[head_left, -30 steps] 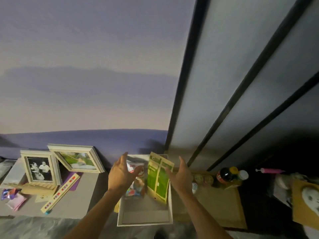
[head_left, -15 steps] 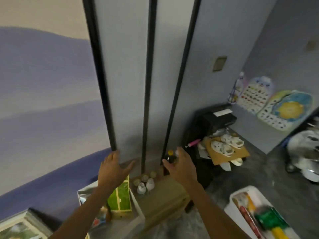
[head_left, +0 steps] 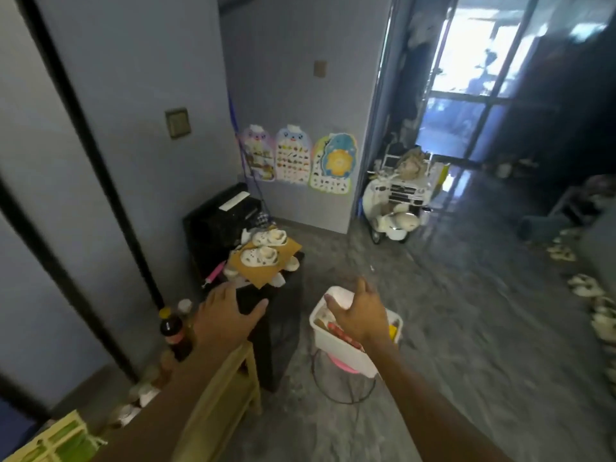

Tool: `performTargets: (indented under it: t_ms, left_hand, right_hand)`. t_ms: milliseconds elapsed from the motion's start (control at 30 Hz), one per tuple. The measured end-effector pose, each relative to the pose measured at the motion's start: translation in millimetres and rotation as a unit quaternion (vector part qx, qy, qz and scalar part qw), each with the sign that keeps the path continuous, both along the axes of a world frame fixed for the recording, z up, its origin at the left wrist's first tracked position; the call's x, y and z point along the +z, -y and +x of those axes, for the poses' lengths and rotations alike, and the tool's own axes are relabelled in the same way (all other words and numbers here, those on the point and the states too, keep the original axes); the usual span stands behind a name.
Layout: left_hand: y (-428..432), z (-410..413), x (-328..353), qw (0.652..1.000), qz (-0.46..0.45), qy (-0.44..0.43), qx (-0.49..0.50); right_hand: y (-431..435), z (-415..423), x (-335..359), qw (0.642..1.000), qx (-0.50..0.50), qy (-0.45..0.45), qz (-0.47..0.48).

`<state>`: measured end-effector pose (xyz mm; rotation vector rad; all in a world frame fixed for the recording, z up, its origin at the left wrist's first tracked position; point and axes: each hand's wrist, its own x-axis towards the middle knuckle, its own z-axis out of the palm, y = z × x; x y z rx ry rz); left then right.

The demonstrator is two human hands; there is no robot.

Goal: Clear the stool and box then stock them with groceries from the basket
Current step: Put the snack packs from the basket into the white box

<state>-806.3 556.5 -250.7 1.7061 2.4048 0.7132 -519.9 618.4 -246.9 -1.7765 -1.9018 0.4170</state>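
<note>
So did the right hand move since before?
Yes. The right hand was beside the dark bottle on the wooden stool; now it's rightward, over the white basket.

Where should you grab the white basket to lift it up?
Probably by its rim, at the two short ends, coming down from above. The white basket is an open tub sitting on a pink stool, with no handles visible. Groceries fill the middle, so fingers fit best over the edges. The right hand hovers open above it; the left hand is empty too.
</note>
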Motion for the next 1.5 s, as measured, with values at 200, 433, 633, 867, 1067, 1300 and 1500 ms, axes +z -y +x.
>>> performTargets:
  t_ms: [200, 433, 633, 867, 1067, 1300, 1500]
  left_hand:
    - [-60, 128, -5, 0.997, -0.015, -0.016, -0.073]
    - [-110, 209, -34, 0.992, -0.063, -0.004, -0.107]
    - [-155, 239, -60, 0.989, -0.093, -0.012, -0.112]
    - [-240, 242, -128, 0.983, -0.147, 0.003, -0.112]
    - [-307, 234, -238, 0.963, -0.252, 0.05, -0.078]
    - [-361, 261, -280, 0.931, -0.353, 0.083, -0.046]
    - [-374, 273, -387, 0.91, -0.404, 0.093, 0.03]
  right_hand:
    - [-24, 133, -15, 0.996, -0.073, -0.015, -0.038]
    - [-54, 221, -39, 0.991, -0.106, 0.011, -0.079]
    - [-95, 239, -73, 0.984, -0.108, 0.028, -0.136]
    - [-180, 233, -123, 0.977, -0.08, 0.056, -0.188]
    - [-261, 225, -204, 0.954, -0.038, 0.101, -0.278]
    - [-315, 210, -301, 0.921, 0.068, 0.162, -0.347]
    - [-353, 219, -415, 0.889, 0.184, 0.213, -0.361]
